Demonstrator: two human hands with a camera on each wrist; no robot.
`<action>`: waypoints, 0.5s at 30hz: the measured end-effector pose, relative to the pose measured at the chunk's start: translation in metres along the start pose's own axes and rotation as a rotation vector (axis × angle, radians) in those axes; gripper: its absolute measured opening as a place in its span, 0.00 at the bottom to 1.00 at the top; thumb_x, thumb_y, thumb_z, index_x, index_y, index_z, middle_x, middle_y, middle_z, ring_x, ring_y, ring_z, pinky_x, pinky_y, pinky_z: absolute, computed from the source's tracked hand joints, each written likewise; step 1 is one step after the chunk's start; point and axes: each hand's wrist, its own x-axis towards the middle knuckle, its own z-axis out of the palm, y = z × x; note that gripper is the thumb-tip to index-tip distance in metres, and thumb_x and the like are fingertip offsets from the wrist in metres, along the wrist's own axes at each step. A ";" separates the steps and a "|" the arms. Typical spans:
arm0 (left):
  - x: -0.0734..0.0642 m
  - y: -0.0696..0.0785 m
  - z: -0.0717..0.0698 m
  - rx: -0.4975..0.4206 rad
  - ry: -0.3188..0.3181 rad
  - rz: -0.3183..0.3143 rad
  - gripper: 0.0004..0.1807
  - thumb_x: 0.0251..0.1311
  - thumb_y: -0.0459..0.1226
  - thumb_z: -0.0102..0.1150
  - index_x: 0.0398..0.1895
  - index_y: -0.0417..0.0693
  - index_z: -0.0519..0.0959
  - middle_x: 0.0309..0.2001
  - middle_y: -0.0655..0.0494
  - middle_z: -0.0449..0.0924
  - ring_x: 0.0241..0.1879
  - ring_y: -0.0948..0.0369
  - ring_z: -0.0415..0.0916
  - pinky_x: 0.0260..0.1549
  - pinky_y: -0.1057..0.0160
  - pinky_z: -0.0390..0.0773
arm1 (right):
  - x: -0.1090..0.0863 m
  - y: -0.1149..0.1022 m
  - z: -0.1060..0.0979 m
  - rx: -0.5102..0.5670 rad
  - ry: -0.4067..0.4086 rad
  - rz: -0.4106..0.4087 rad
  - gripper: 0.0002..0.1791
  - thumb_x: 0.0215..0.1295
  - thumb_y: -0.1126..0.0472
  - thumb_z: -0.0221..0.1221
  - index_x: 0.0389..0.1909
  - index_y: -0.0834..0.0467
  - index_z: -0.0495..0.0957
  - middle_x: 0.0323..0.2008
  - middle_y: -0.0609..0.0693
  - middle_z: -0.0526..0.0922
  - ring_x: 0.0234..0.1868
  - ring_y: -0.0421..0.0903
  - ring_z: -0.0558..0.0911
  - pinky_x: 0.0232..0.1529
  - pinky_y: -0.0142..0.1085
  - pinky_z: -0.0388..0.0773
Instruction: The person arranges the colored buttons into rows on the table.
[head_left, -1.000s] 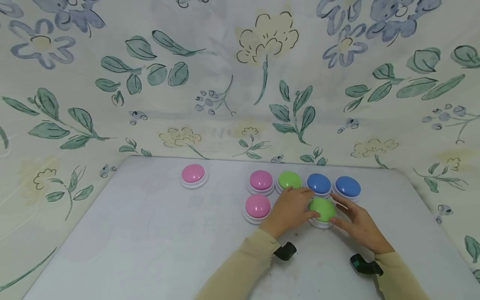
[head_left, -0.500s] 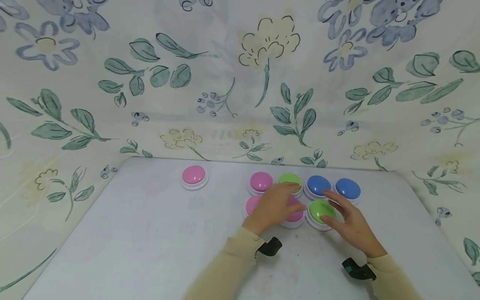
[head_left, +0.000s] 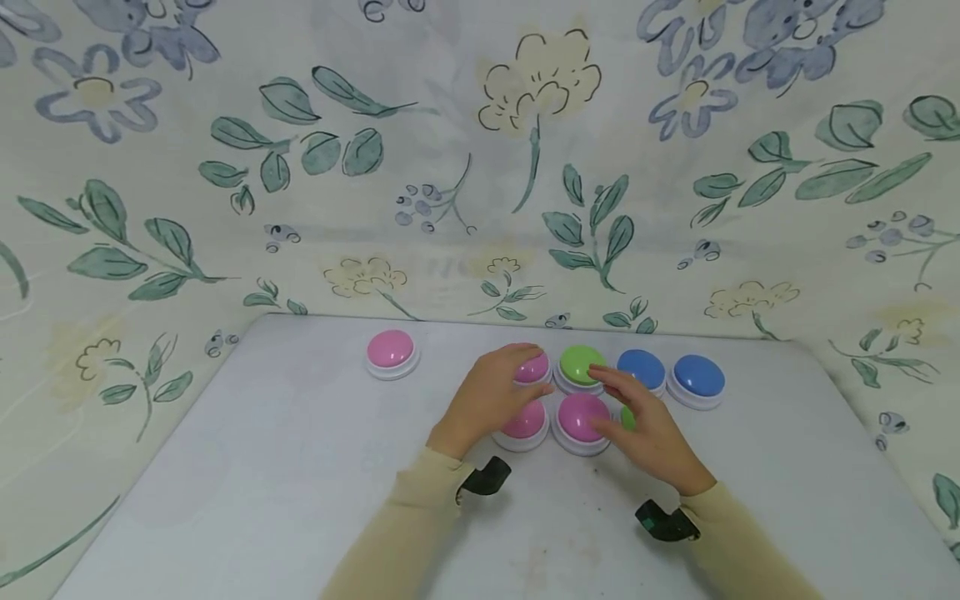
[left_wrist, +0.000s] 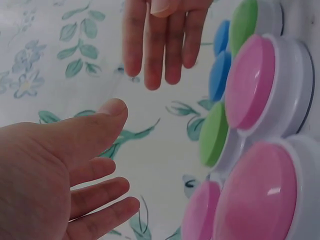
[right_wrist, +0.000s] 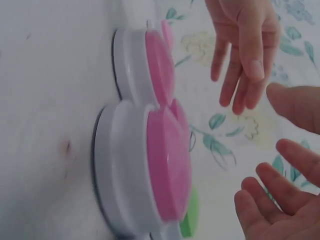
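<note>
Several push buttons with domed caps and white round bases stand grouped on the white table. In the head view my left hand (head_left: 487,396) is above the back pink button (head_left: 532,367) and the front-left pink button (head_left: 527,422), partly covering both. Its fingers are extended and hold nothing. My right hand (head_left: 651,435) is over the front green button (head_left: 627,418), hiding most of it, its fingertips overlapping the middle front pink button (head_left: 581,417). Both wrist views show the left hand (left_wrist: 35,185) and right hand (right_wrist: 285,212) spread apart from the caps.
In the back row stand a green button (head_left: 579,365) and two blue ones, the nearer blue button (head_left: 640,367) and the end blue button (head_left: 699,377). A lone pink button (head_left: 391,348) sits farther left. Floral cloth (head_left: 435,267) rises behind the table (head_left: 300,467).
Both hands have moved left over the buttons, the left from beside the front green button to the pink ones. The middle front pink button has come into view; the buttons keep their places.
</note>
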 end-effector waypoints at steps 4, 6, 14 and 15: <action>-0.004 -0.009 -0.009 -0.002 0.032 -0.029 0.30 0.64 0.47 0.67 0.67 0.46 0.76 0.66 0.51 0.75 0.68 0.52 0.69 0.67 0.50 0.69 | 0.012 -0.011 0.012 0.021 -0.007 0.024 0.32 0.65 0.65 0.66 0.69 0.62 0.69 0.68 0.57 0.72 0.69 0.56 0.70 0.68 0.51 0.68; -0.006 -0.014 -0.013 0.003 0.051 -0.041 0.30 0.63 0.47 0.67 0.66 0.46 0.76 0.66 0.51 0.75 0.68 0.52 0.69 0.67 0.50 0.70 | 0.018 -0.016 0.017 0.044 -0.010 0.032 0.31 0.65 0.65 0.66 0.69 0.62 0.69 0.68 0.57 0.72 0.69 0.56 0.69 0.68 0.54 0.67; -0.009 -0.031 -0.033 0.004 0.151 -0.028 0.30 0.62 0.42 0.70 0.65 0.41 0.76 0.65 0.47 0.76 0.67 0.50 0.71 0.66 0.50 0.70 | 0.040 -0.027 0.041 0.122 -0.014 0.054 0.30 0.66 0.65 0.65 0.68 0.60 0.70 0.67 0.58 0.72 0.70 0.55 0.69 0.69 0.50 0.68; -0.010 -0.033 -0.036 -0.002 0.160 -0.033 0.30 0.62 0.43 0.69 0.66 0.41 0.75 0.65 0.47 0.76 0.67 0.50 0.70 0.67 0.50 0.70 | 0.043 -0.028 0.044 0.131 -0.012 0.047 0.30 0.65 0.66 0.65 0.68 0.60 0.70 0.68 0.59 0.71 0.70 0.55 0.69 0.69 0.50 0.68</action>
